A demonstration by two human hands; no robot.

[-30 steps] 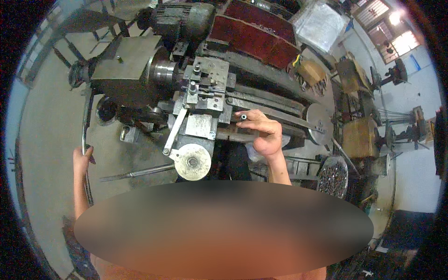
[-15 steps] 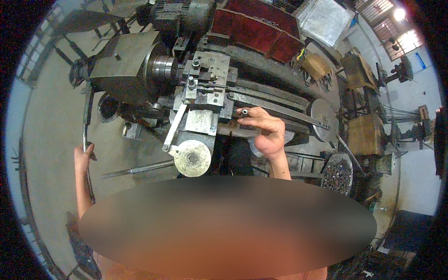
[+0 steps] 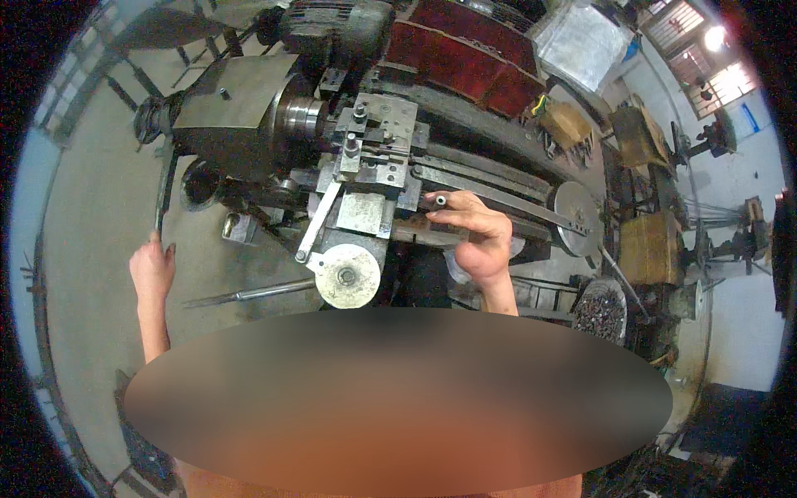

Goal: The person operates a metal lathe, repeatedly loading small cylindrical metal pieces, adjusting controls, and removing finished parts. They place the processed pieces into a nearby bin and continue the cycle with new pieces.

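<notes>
My left hand is closed around the lower end of a long dark lever, which hangs down from the left end of a lathe's headstock. My right hand is raised in front of the lathe bed. Its fingers pinch a small hollow metal tube, whose round open end faces up. Left of that hand are the tool block and a flat metal plate on the carriage. A round pale disc with a link bar sits nearer to me.
A steel handle bar sticks out leftward from the disc. Behind the lathe are a motor and a red metal tray. To the right stand a grey wheel, a basin of small metal parts and wooden boxes.
The view has shifted slightly. My left hand's grip looks different on the lever, whose lower part no longer shows below the hand. My right hand still holds the tube in nearly the same place.
</notes>
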